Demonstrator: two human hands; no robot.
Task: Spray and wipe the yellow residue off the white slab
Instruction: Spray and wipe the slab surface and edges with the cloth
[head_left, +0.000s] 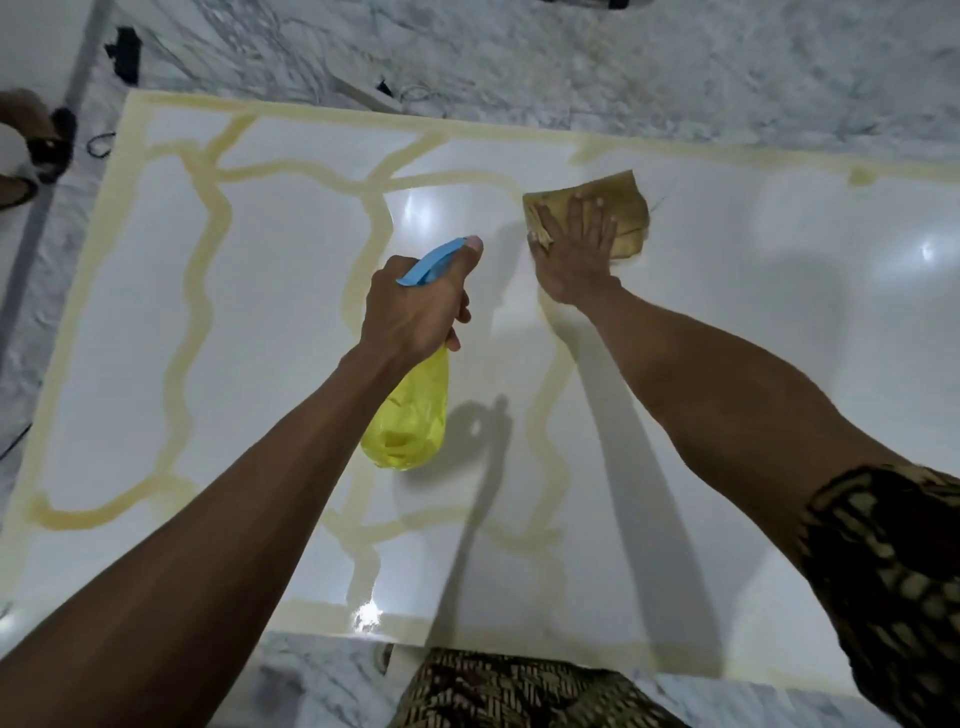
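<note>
A glossy white slab lies flat on the floor, crossed by wavy bands of yellow residue on its left and middle and along its edges. My left hand grips a yellow spray bottle with a blue trigger head, held above the slab's middle, nozzle pointing away from me. My right hand presses flat, fingers straight, on a tan cloth lying on the slab near its far edge. The slab's right part looks free of bands.
Grey-veined marble floor surrounds the slab. A sandalled foot of another person stands at the far left. A dark scrap and thin cords lie beyond the slab's far left corner. My patterned garment shows at the near edge.
</note>
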